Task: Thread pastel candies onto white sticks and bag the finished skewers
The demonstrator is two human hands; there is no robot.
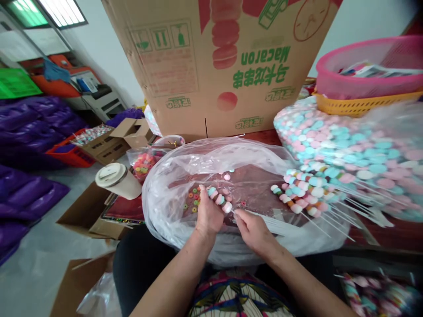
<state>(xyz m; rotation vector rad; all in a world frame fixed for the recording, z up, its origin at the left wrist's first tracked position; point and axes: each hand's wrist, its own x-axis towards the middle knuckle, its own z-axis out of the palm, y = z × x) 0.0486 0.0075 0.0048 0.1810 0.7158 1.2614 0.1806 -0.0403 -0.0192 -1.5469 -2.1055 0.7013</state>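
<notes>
My left hand [210, 212] is curled around a marshmallow skewer [219, 199] with blue, pink and white pieces on it. My right hand [253, 229] pinches the white stick at the skewer's lower end. Beside my left hand lie small ring-shaped candies [193, 199] in orange, yellow and green. Several bare white sticks [280, 225] stretch out to the right of my right hand. A pile of filled marshmallow skewers [307, 187] rests farther right, sticks pointing to the lower right. Beneath all this is a clear plastic bag [161, 176] with a bunched rim.
A tall Macaron carton [205, 88] stands behind. On the right, a big bag of marshmallows [350, 141] sits below a pink basket [363, 88] and a yellow basket [366, 105]. At left are a white cup [119, 179], a bag of colourful candies [145, 163] and open boxes [86, 207].
</notes>
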